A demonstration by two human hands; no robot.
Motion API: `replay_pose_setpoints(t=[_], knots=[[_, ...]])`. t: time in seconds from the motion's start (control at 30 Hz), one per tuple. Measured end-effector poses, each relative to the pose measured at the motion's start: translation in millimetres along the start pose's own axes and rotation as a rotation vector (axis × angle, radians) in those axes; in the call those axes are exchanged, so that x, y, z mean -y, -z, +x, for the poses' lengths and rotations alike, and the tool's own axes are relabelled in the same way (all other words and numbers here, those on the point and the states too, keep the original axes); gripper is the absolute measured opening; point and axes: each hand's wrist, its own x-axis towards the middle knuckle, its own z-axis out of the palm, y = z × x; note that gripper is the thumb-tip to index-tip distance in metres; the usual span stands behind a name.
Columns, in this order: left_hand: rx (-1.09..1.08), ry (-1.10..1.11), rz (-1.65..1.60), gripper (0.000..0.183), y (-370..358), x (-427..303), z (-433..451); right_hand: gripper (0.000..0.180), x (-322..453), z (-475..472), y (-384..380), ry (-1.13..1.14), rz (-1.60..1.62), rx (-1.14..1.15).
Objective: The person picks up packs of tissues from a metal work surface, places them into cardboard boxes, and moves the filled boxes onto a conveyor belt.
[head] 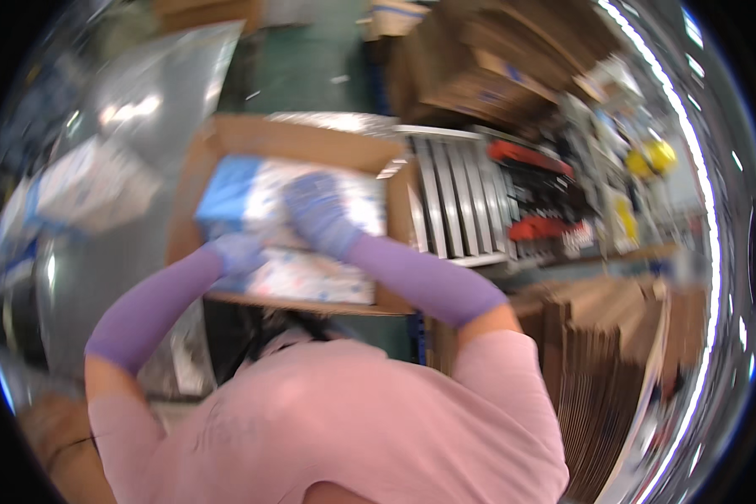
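An open cardboard box (302,138) lies before me, holding blue-and-white printed soft packs (271,189) laid side by side. My right hand (321,211), in a bluish knitted glove, lies on top of the packs near the middle of the box. At the box's near left part, my left hand (238,255), gloved likewise, touches the blue end of the packs. Blur hides the fingers of both hands, so whether either one grips a pack does not show.
More wrapped packs (94,183) lie on a shiny metal surface (157,94) to the left. Right of the box runs a roller conveyor (457,195) leading to a machine with red parts (532,160). Flattened cardboard (592,378) is stacked at the near right, with brown cartons (479,69) beyond the conveyor.
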Motion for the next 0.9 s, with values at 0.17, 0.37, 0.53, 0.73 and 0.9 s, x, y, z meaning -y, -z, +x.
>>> replay_pose_setpoints(t=[0.17,0.37,0.53,0.73,0.9], knots=[[-0.408,0.027,-0.124,0.034,26.6,-32.3,27.4,0.055,-16.4,-1.3,8.1,-0.085,0.076,0.145],[-0.991,-0.214,0.622,0.054,59.1,-26.2,53.2,0.058,-8.4,-18.8,14.7,-0.040,0.180,-0.067],[-0.427,-0.442,0.269,0.060,45.3,-20.7,22.9,0.050,-25.4,-25.3,-26.7,-0.117,0.080,0.248],[-0.354,-0.347,0.644,0.016,33.9,-16.9,50.0,0.041,-50.8,5.0,17.3,-0.317,0.186,0.508],[-0.475,-0.401,0.722,0.016,70.3,-17.0,48.1,0.065,-47.8,-0.7,19.8,-0.207,0.247,0.355]])
